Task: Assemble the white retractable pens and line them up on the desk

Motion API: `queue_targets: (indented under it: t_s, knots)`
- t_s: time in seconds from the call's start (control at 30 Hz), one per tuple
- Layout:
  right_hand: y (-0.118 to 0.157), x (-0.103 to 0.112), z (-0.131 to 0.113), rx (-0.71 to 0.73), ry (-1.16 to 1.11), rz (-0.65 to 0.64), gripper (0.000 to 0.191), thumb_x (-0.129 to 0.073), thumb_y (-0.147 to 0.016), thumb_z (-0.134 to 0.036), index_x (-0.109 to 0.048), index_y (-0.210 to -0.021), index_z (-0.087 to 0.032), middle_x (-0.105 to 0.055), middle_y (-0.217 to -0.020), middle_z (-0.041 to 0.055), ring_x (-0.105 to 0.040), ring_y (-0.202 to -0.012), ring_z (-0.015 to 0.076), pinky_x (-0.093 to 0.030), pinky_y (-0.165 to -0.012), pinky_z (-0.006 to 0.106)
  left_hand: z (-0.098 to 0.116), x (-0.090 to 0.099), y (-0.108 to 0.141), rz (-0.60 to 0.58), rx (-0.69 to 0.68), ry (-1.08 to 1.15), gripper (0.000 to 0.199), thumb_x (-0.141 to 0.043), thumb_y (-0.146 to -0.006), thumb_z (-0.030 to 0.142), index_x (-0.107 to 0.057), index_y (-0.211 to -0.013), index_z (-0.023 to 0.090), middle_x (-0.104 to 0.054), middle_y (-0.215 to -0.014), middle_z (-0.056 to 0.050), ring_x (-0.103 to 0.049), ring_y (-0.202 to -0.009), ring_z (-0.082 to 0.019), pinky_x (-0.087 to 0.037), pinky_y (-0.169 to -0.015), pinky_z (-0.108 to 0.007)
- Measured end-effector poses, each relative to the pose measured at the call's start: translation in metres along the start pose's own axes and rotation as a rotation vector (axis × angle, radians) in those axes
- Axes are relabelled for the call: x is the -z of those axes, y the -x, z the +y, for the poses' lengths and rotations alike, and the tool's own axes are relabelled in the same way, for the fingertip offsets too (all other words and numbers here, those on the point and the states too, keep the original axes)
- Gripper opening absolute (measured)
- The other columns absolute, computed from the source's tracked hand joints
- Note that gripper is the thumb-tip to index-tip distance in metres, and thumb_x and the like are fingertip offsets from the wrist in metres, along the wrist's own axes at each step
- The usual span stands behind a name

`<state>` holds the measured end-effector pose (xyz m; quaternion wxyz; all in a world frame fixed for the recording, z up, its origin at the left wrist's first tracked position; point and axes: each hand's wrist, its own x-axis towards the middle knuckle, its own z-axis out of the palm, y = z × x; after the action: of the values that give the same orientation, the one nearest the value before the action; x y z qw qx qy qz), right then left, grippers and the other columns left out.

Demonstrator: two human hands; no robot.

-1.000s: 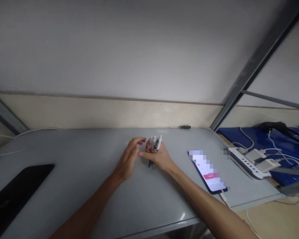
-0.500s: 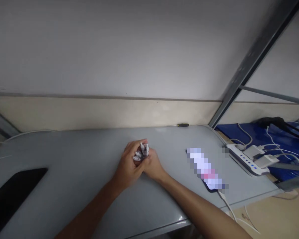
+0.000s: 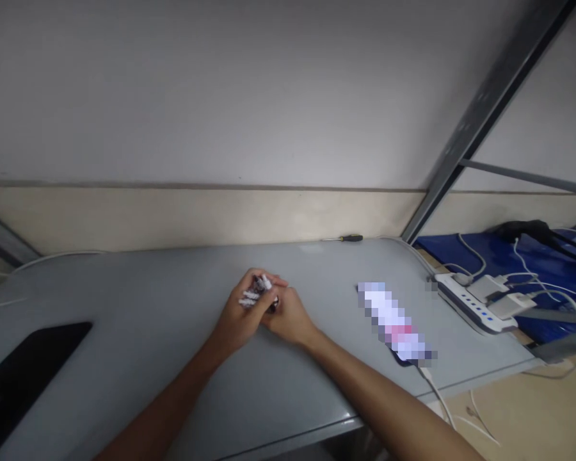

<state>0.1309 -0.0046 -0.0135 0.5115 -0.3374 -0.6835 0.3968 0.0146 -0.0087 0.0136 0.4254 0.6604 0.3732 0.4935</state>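
Observation:
A small white-and-dark object with ridged, finger-like pieces (image 3: 250,297) is cupped between my hands above the grey table; its kind cannot be made out. My left hand (image 3: 239,321) wraps round it from the left, thumb across its front. My right hand (image 3: 291,317) is curled against its right side, touching the left fingers. The part of the object inside the right hand is hidden.
A grey table (image 3: 148,358) lies beneath. To the right are a phone (image 3: 396,326) on a cable and a power strip (image 3: 475,304) with plugs. A screwdriver (image 3: 350,238) lies near the wall. At left is a black flat object (image 3: 33,378).
Both hands have shifted slightly left. The object has turned within them, and more of its white ridged pieces show past the left thumb.

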Motion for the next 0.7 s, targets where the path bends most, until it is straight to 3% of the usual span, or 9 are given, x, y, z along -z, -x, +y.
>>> queue_targets:
  t_s: [0.13, 0.17, 0.23, 0.33, 0.57, 0.7]
  knots:
    - [-0.001, 0.013, 0.002, -0.031, 0.005, -0.102, 0.052, -0.074, -0.069, -0.026, -0.058, -0.118, -0.02, -0.064, -0.105, 0.0016, -0.059, -0.089, 0.0171, -0.046, -0.078, 0.026, -0.005, 0.006, -0.004, 0.068, 0.075, 0.191, 0.019, -0.063, -0.085, 0.033, -0.05, -0.093, 0.022, -0.069, -0.087, -0.001, -0.064, -0.087, -0.016, -0.047, -0.084, -0.03]
    - [-0.002, 0.016, 0.004, -0.035, 0.039, -0.163, 0.047, -0.076, -0.07, -0.032, -0.06, -0.113, -0.02, -0.065, -0.098, 0.0, -0.058, -0.085, 0.0162, -0.045, -0.075, 0.025, -0.004, 0.009, -0.005, 0.086, 0.086, 0.25, 0.02, -0.064, -0.084, 0.033, -0.049, -0.092, 0.022, -0.067, -0.081, 0.001, -0.063, -0.081, -0.015, -0.048, -0.08, -0.029]
    - [-0.002, 0.022, 0.007, -0.044, 0.192, -0.228, 0.03, -0.075, -0.072, -0.042, -0.065, -0.086, -0.017, -0.06, -0.076, -0.0026, -0.052, -0.07, 0.0134, -0.039, -0.066, 0.023, 0.0, 0.012, -0.007, 0.097, 0.09, 0.357, 0.024, -0.067, -0.08, 0.03, -0.046, -0.087, 0.023, -0.059, -0.067, 0.006, -0.059, -0.067, -0.012, -0.048, -0.07, -0.027]
    - [-0.002, 0.024, 0.011, -0.016, 0.382, -0.258, 0.035, -0.077, -0.07, -0.048, -0.061, -0.071, -0.017, -0.053, -0.064, -0.0042, -0.046, -0.062, 0.0112, -0.033, -0.063, 0.023, 0.008, 0.016, -0.007, 0.054, 0.126, 0.4, 0.026, -0.069, -0.077, 0.024, -0.044, -0.08, 0.021, -0.052, -0.061, 0.008, -0.053, -0.057, -0.009, -0.046, -0.06, -0.024]
    - [0.003, 0.017, 0.013, 0.088, 0.48, -0.344, 0.03, -0.072, -0.078, -0.046, -0.06, -0.08, -0.018, -0.063, -0.081, 0.001, -0.055, -0.081, 0.0168, -0.035, -0.075, 0.028, 0.006, 0.019, -0.004, -0.041, 0.147, 0.32, 0.027, -0.072, -0.075, 0.023, -0.046, -0.079, 0.021, -0.053, -0.063, 0.008, -0.05, -0.054, -0.007, -0.042, -0.056, -0.021]
    - [0.006, 0.016, 0.007, 0.085, 0.579, -0.375, 0.02, -0.062, -0.088, -0.036, -0.061, -0.097, -0.017, -0.065, -0.1, 0.0077, -0.056, -0.099, 0.0229, -0.036, -0.088, 0.036, 0.004, 0.018, -0.006, -0.081, 0.157, 0.3, 0.022, -0.07, -0.076, 0.024, -0.049, -0.08, 0.021, -0.056, -0.066, 0.006, -0.054, -0.061, -0.01, -0.044, -0.062, -0.023]
